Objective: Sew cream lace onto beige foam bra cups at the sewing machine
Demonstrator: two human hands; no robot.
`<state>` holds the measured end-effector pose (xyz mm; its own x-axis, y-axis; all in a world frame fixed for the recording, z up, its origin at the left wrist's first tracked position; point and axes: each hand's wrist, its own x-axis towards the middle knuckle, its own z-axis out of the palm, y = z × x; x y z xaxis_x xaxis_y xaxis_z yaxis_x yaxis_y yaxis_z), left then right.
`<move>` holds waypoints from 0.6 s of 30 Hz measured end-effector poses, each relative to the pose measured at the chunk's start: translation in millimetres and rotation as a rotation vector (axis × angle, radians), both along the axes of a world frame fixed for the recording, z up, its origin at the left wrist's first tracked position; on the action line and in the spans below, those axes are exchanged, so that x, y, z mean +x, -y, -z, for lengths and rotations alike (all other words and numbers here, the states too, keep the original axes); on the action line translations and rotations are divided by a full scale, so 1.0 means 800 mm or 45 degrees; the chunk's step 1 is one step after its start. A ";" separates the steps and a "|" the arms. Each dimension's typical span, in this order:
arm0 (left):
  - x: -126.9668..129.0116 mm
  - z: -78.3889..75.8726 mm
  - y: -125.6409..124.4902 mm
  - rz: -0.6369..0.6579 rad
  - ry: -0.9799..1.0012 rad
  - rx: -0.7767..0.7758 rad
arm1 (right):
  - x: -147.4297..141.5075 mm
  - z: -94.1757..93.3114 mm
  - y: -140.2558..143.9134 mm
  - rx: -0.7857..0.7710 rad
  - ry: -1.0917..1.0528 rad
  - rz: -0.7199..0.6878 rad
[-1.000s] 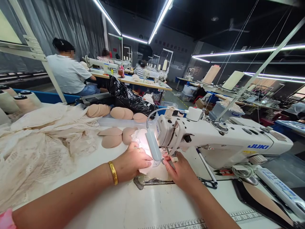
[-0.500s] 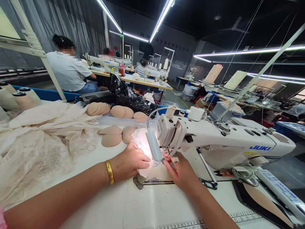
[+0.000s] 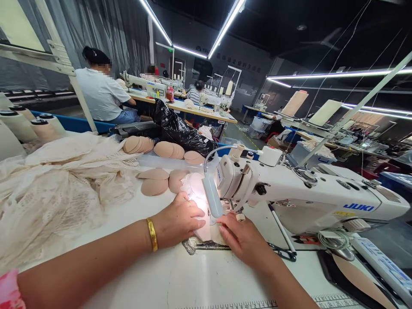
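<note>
My left hand [image 3: 180,216] is closed on a pale pink bra cup [image 3: 203,233] with a lace edge, its thumb and fingers pressing the fabric by the sewing machine [image 3: 305,193] head. The cup lies under a lit, tube-shaped lamp [image 3: 212,199], which hides part of it and the needle area. My right hand [image 3: 246,238] is on the other side of the lamp, thumb and forefinger drawn together at the fabric's right edge. What lies between those fingertips is not clear. A ring-like band [image 3: 240,217] is on a right finger.
Beige cup pads [image 3: 155,187] lie behind my left hand, with more in a clear tray [image 3: 148,161]. Cream lace [image 3: 64,171] is heaped at left. Scissors [image 3: 283,253] and a white-barrelled tool [image 3: 283,229] lie right of my right hand. Another person [image 3: 101,92] sits at a machine beyond.
The view has shifted slightly to the left. My right fingertips have come down and nearer the cup's near edge. The left hand stays on the cup.
</note>
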<state>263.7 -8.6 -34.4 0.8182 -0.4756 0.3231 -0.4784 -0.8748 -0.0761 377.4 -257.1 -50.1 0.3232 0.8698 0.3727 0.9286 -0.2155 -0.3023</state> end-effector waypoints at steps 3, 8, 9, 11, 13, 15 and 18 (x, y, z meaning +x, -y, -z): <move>-0.006 -0.001 0.005 0.077 0.046 -0.011 | -0.003 -0.003 0.000 -0.071 -0.057 -0.148; -0.015 0.000 0.015 0.123 0.061 0.014 | -0.008 -0.005 -0.002 -0.157 -0.034 -0.190; -0.015 0.000 0.017 0.120 0.068 0.017 | -0.008 -0.005 -0.002 -0.154 -0.031 -0.183; -0.015 0.001 0.020 0.105 0.100 0.015 | -0.007 -0.002 -0.004 -0.137 -0.026 -0.165; -0.011 0.004 0.022 0.070 0.141 0.024 | -0.005 0.002 -0.005 -0.110 -0.025 -0.137; -0.006 0.007 0.022 0.031 0.154 0.028 | -0.003 0.007 -0.007 -0.087 -0.036 -0.098; 0.003 0.009 0.019 -0.008 0.106 0.009 | 0.001 0.016 -0.010 -0.077 -0.068 -0.023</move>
<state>265.8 -23.9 -41.4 0.7917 -0.4730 0.3867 -0.4646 -0.8771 -0.1217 378.3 -249.4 -62.5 0.3249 0.8963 0.3018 0.9155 -0.2179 -0.3383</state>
